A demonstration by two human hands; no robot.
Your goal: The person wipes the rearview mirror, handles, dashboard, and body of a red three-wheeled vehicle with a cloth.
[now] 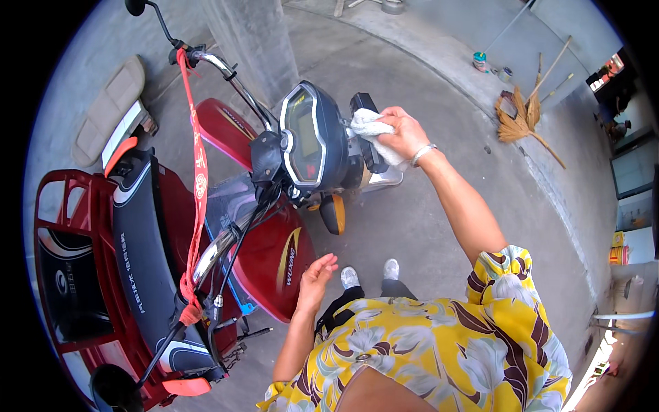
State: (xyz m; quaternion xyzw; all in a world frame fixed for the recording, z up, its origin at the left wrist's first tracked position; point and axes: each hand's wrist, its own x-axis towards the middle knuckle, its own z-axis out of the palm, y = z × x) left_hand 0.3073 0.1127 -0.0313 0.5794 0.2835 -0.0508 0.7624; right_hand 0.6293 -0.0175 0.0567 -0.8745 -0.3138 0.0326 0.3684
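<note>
My right hand (405,136), with a bracelet at its wrist, is closed round a crumpled white cloth (374,126). It presses the cloth against the dark front housing (362,104) of a red electric three-wheeler. Just left of there sits the vehicle's dashboard display (302,136). My left hand (316,278) hovers beside the red front panel (271,264), fingers loosely curled but apart and holding nothing. A red ribbon (199,172) stretches between the two chrome handlebar sides. The cloth hides part of the housing beneath it.
The vehicle's black seat (147,247) and red rear rack (75,275) extend left. An orange turn signal (333,214) sticks out near my feet. A concrete pillar (254,41) stands beyond the handlebar. Straw brooms (518,120) lean at the far right wall.
</note>
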